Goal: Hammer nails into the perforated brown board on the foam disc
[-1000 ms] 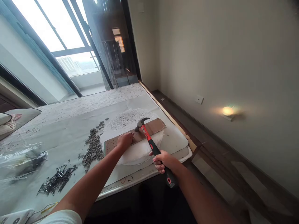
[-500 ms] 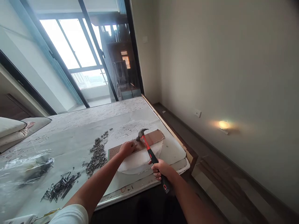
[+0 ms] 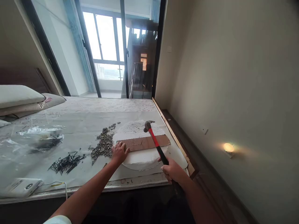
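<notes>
A brown strip [image 3: 151, 142] with rows of small holes, apparently cardboard, lies across a round white foam slab [image 3: 140, 158]. Several small nail heads or tips show near its middle, one of them standing up. My left hand [image 3: 120, 153] rests flat on the strip's left end, fingers apart and holding nothing. In my right hand [image 3: 174, 169] is the black and red handle of a claw hammer [image 3: 153, 137]. The hammer's head hangs over the far edge of the strip, seemingly raised off it.
Grey stone-like chips [image 3: 104, 143] lie in a heap left of the foam. Nearer are a pile of dark nails [image 3: 66, 162], a clear plastic bag [image 3: 40, 140] and a white device with a cable [image 3: 24, 187]. A wooden bed edge [image 3: 174, 133] runs along the right, beside the wall.
My left hand has moved from beside the hammer head to the strip's left end and flattened. The hammer head has lifted off the strip. The camera view has turned.
</notes>
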